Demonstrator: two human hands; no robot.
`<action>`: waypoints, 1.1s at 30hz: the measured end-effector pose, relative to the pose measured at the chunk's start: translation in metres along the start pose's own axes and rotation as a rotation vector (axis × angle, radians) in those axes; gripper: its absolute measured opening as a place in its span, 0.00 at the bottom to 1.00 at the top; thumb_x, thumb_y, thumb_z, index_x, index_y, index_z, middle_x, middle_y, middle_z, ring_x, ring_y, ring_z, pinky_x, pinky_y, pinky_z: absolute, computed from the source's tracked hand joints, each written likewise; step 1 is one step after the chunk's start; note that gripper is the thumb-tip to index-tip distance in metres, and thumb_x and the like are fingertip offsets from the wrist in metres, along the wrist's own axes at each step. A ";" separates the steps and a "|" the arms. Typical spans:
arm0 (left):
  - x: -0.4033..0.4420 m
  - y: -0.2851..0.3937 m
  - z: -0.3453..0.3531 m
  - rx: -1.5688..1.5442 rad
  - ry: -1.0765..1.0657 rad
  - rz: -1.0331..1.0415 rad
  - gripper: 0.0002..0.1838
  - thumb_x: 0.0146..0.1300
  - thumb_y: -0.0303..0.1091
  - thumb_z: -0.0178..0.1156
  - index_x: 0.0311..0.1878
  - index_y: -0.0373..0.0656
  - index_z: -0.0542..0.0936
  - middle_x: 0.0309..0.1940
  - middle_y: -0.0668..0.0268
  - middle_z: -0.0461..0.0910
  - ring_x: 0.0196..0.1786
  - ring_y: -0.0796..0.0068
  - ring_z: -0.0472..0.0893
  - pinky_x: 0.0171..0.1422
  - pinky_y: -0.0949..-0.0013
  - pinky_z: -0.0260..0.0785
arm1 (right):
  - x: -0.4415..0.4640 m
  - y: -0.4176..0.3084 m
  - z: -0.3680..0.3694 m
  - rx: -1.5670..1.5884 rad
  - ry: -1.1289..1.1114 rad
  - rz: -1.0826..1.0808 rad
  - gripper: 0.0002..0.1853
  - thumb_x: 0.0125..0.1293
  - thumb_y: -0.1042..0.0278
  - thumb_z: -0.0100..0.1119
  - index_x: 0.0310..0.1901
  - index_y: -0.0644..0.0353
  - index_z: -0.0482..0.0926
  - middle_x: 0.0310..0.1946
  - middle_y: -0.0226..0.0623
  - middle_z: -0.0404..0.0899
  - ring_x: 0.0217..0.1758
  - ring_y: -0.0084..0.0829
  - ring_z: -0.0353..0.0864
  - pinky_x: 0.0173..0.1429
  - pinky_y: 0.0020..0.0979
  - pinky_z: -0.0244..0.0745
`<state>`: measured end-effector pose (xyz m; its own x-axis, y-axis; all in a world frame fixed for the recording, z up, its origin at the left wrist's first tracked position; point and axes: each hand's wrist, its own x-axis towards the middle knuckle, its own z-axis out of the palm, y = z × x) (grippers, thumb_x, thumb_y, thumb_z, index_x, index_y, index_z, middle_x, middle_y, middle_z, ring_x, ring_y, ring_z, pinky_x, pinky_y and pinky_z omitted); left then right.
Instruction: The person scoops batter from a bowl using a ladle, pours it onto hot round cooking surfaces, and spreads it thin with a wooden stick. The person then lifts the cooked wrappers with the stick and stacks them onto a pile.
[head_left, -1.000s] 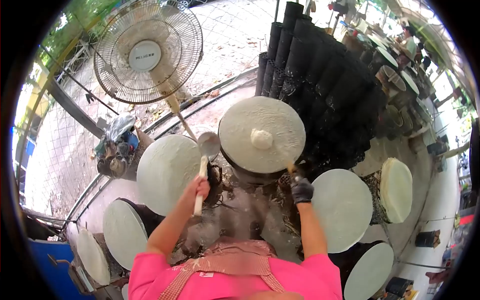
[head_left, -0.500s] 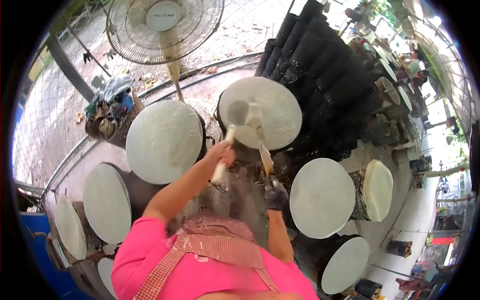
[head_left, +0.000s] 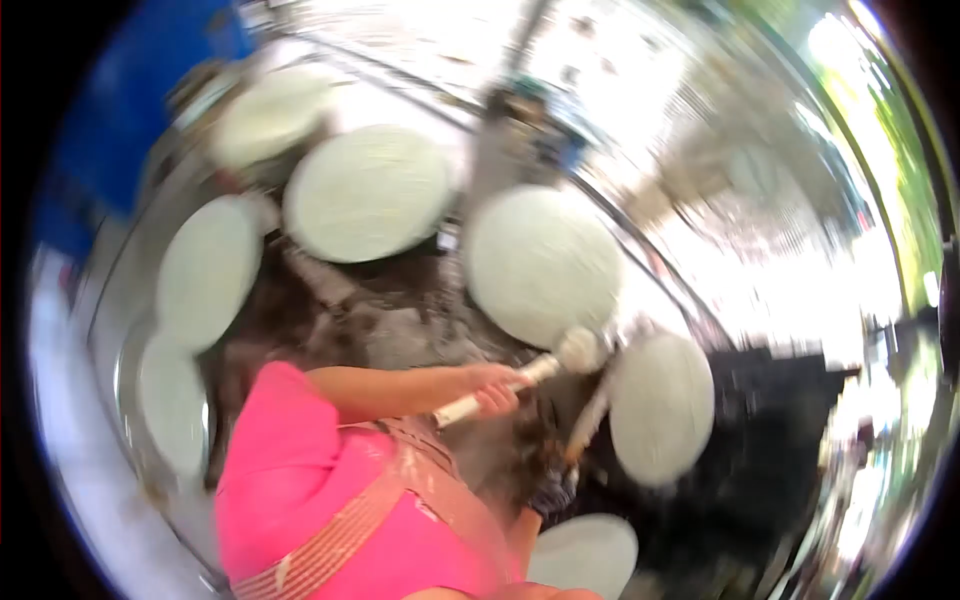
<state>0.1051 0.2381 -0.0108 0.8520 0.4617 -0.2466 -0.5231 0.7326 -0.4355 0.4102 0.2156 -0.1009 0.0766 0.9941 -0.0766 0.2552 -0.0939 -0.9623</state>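
Note:
My bare left hand (head_left: pixel 495 389) is wrapped round the pale handle of a ladle (head_left: pixel 578 350). The ladle's bowl, with whitish stuff on it, is at the lower right edge of a round, pale-coated griddle (head_left: pixel 545 267). My right hand (head_left: pixel 553 492), in a dark glove, grips a scraper (head_left: pixel 590 415) whose blurred blade points up toward a second pale griddle (head_left: pixel 661 408). A third pale disc (head_left: pixel 585 556) lies just below my right hand. Motion smears the view.
More pale discs stand at the left, among them one at the upper middle (head_left: pixel 370 193) and one at far left (head_left: pixel 208 272). A stack of black cylinders (head_left: pixel 755 450) is at the right. A blurred fan (head_left: pixel 745 170) stands at upper right, a blue panel (head_left: pixel 130 110) at upper left.
The view has swung left, so the griddles, fan and black stack appear rotated and farther right. The ladle has left the griddle with the pale lump and is now beside the neighbouring one.

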 end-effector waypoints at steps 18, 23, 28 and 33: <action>-0.284 -0.312 -0.239 -0.461 -0.138 1.283 0.06 0.63 0.41 0.44 0.37 0.53 0.62 0.10 0.73 0.55 0.10 0.86 0.57 0.09 0.82 0.47 | -0.092 -0.085 0.300 -0.466 -0.962 -0.433 0.14 0.54 0.60 0.58 0.30 0.65 0.76 0.22 0.35 0.77 0.23 0.28 0.69 0.30 0.30 0.63; -0.339 -0.366 -0.271 -0.684 -0.323 1.283 0.16 0.62 0.43 0.44 0.22 0.45 0.61 0.10 0.73 0.56 0.09 0.85 0.56 0.09 0.81 0.49 | -0.156 -0.072 0.359 -0.445 -1.008 -0.392 0.12 0.53 0.62 0.59 0.31 0.64 0.76 0.17 0.32 0.71 0.20 0.26 0.65 0.26 0.30 0.60; -0.417 -0.343 -0.266 -0.497 0.113 1.678 0.16 0.61 0.39 0.44 0.18 0.48 0.59 0.07 0.70 0.57 0.08 0.78 0.57 0.10 0.74 0.45 | -0.189 -0.067 0.389 -0.329 -1.192 -0.064 0.13 0.54 0.67 0.58 0.40 0.63 0.76 0.22 0.32 0.75 0.21 0.25 0.70 0.27 0.29 0.66; -0.480 -0.233 -0.263 -0.251 0.437 2.176 0.06 0.60 0.33 0.47 0.33 0.48 0.60 0.11 0.72 0.57 0.11 0.81 0.56 0.13 0.76 0.50 | -0.261 -0.146 0.432 -0.260 -1.389 0.078 0.21 0.55 0.69 0.54 0.53 0.46 0.71 0.13 0.21 0.62 0.10 0.17 0.55 0.12 0.22 0.52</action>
<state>-0.1767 -0.2859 -0.0186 -0.8833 0.0968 -0.4588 -0.3998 -0.6666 0.6291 -0.0631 -0.0064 -0.0532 -0.8594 0.2147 -0.4640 0.4739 -0.0061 -0.8805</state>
